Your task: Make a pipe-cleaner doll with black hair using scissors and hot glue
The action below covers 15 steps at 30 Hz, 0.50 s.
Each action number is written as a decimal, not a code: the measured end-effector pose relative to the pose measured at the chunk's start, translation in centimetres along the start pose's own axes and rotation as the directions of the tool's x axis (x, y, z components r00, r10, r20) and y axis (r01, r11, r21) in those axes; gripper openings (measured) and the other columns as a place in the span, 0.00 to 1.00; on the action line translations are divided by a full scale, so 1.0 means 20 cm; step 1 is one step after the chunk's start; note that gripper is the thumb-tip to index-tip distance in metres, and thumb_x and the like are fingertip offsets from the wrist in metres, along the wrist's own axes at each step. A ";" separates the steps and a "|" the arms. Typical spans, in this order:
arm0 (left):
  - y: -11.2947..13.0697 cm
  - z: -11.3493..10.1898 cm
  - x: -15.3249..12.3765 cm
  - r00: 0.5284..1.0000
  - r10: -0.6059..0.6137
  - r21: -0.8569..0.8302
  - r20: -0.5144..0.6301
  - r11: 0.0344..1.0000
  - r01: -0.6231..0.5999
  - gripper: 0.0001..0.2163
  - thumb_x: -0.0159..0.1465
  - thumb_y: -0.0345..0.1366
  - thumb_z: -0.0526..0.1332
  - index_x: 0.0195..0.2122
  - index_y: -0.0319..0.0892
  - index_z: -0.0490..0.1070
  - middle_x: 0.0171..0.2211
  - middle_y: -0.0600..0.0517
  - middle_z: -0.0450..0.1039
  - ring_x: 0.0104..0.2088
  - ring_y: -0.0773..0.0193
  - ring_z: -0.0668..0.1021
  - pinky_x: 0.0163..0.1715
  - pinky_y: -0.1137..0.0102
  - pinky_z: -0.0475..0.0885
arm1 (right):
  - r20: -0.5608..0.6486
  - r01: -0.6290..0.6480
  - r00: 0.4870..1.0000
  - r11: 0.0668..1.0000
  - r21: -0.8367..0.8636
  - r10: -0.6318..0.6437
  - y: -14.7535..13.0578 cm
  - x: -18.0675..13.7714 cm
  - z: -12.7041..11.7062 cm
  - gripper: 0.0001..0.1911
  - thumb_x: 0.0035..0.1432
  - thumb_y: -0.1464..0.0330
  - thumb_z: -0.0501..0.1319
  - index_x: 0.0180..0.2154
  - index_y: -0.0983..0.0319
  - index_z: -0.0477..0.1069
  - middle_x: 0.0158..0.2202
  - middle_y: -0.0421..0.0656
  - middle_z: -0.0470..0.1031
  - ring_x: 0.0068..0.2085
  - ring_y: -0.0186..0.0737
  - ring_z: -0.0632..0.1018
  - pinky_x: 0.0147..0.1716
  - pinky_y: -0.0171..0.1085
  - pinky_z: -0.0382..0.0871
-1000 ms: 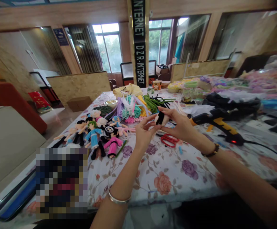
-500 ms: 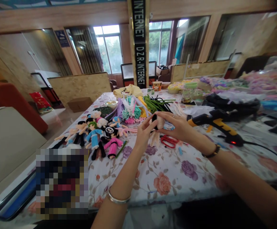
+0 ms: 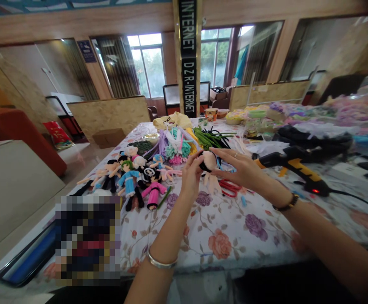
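Note:
Between my two hands, above the table, is a small round doll head (image 3: 209,161), cream fuzzy material with a black edge. My left hand (image 3: 192,169) pinches its left, black side between thumb and fingers. My right hand (image 3: 237,169) curves round the right side, with fingertips at its top and thumb below. Cream strips (image 3: 211,184) show just beneath; I cannot tell whether they join the head. Red-handled scissors (image 3: 230,188) lie below my right hand. Left of my hands are several finished fuzzy dolls, among them one in pink (image 3: 154,193) and one in blue (image 3: 129,179).
Bundles of coloured pipe cleaners (image 3: 175,145) lie behind the dolls. A black and yellow glue gun (image 3: 301,169) with a lit red light and a cord is on the right. Black bags (image 3: 310,139) and a container (image 3: 256,122) stand farther back. A phone-like blue panel (image 3: 28,253) lies front left.
The doll head has been turned between my hands, so its cream side now faces me more and the black shows only at its edge. The whole view has shifted slightly.

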<state>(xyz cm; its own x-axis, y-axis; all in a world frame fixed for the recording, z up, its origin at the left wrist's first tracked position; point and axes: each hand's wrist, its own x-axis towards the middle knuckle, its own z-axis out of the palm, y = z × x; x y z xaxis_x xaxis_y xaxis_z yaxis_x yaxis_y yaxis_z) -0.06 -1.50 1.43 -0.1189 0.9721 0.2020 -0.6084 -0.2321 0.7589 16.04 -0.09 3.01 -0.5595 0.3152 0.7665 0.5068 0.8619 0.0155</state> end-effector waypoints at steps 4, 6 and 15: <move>0.02 -0.02 0.03 0.989 0.008 -0.142 -0.146 0.990 -0.029 0.10 0.53 0.32 0.60 0.37 0.41 0.74 0.38 0.51 0.74 0.33 0.68 0.76 0.34 0.74 0.68 | -0.156 -0.213 0.967 0.976 -0.050 0.203 0.09 -0.01 -0.01 0.17 0.59 0.65 0.58 0.50 0.59 0.68 0.46 0.47 0.75 0.43 0.44 0.77 0.44 0.42 0.72; 0.03 -0.03 0.05 0.976 0.004 -0.197 -0.220 0.979 -0.049 0.09 0.55 0.30 0.58 0.36 0.41 0.73 0.39 0.51 0.74 0.34 0.68 0.76 0.34 0.74 0.69 | -0.165 -0.340 0.930 0.940 -0.042 0.329 0.16 -0.03 0.00 0.12 0.58 0.66 0.57 0.43 0.61 0.72 0.39 0.46 0.77 0.34 0.40 0.79 0.36 0.39 0.73; 0.04 -0.04 0.06 0.944 -0.026 -0.302 -0.330 0.950 -0.080 0.03 0.58 0.28 0.58 0.32 0.40 0.70 0.32 0.53 0.74 0.32 0.69 0.78 0.40 0.71 0.72 | 0.313 -0.485 0.797 0.856 -0.178 0.516 0.35 -0.16 0.14 0.15 0.57 0.71 0.53 0.42 0.64 0.75 0.33 0.46 0.79 0.33 0.42 0.78 0.32 0.35 0.69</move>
<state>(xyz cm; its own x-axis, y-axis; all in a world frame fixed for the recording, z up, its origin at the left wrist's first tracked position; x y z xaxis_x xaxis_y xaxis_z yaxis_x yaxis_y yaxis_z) -1.30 -0.47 1.92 -0.3557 0.9340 -0.0331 -0.8053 -0.2883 0.5181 19.58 6.04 -1.09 -0.3899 0.8205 0.4181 0.8218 0.5149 -0.2440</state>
